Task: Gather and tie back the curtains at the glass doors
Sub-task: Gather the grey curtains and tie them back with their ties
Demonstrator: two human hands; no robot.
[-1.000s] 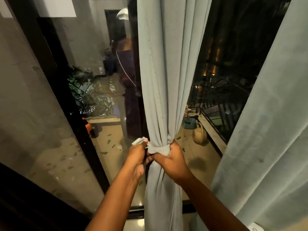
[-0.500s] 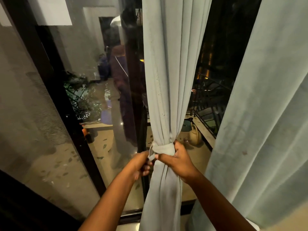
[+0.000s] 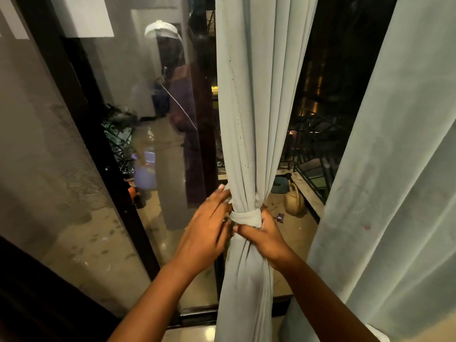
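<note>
Matt cloth curtain (image 3: 249, 119); glossy glass door (image 3: 158, 144)

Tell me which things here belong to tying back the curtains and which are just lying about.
Job:
gathered curtain
tie band
loose curtain
left hand, fingers straight against the folds
right hand, gripping the band

Lying about, on the balcony:
watering can
teal tub

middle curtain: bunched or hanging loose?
Bunched. A fabric band cinches the middle curtain into a narrow waist; the right hand grips there.
</note>
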